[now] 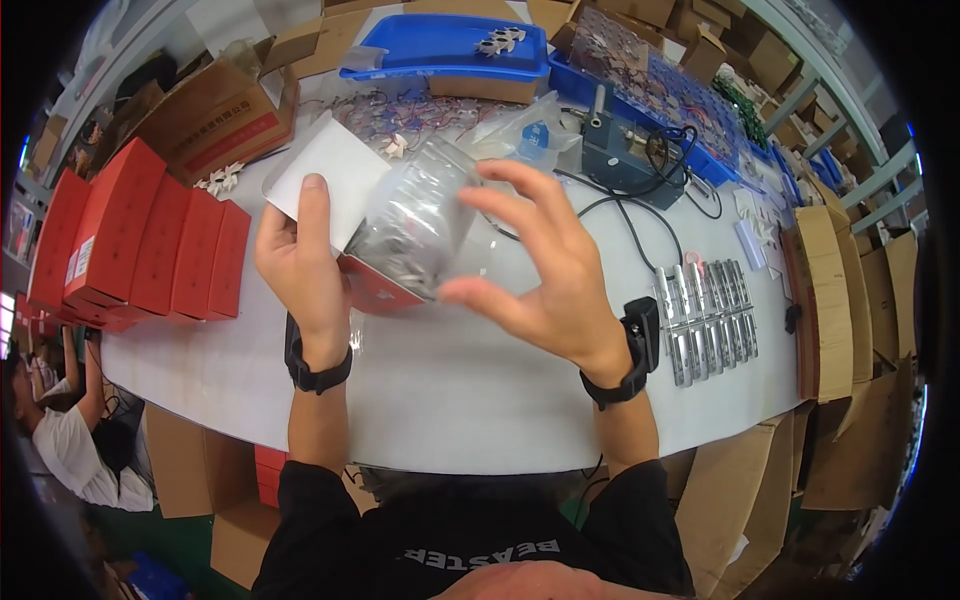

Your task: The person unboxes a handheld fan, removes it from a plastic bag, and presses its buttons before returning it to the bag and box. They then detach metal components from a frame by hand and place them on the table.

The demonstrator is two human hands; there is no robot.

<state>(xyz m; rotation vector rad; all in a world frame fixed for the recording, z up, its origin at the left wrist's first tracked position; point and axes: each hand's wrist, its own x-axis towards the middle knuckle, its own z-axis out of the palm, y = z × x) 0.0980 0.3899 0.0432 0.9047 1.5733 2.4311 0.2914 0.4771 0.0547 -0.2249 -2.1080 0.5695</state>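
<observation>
Black cloth of the wearer's shirt (470, 518) fills the lower edge, nearest the head camera, with both forearms reaching from it over a white desk (450, 400). Dark bands (318, 377) circle both wrists.

Left hand (308, 270): its fingers grip the open box (378, 290), red outside, the thumb lying flat on the white flap (342, 190) and the rest curled behind. Just right of these fingers, a shiny plastic-wrapped pack (415, 215) stands partly out of the box's mouth, tilted and slightly blurred.

Right hand (555, 265): its fingers are spread wide, thumb well apart from the others, curving around the pack's right side. Whether the tips touch it, I cannot tell.

Left of the left fingers, red boxes (150, 240) stand in a row, with a brown carton (225, 120) beyond. Ahead of both hands lie wired parts (375, 115), then a blue tray (415, 50) with white pieces (500, 40) in it. Just beyond the right fingers is a clear bag (530, 135); farther right, a dark device (625, 160) with black cables. Well to the right of those fingers, metal parts (708, 320) lie in two rows. Far left, a co-worker (80, 445) in white sits low.
</observation>
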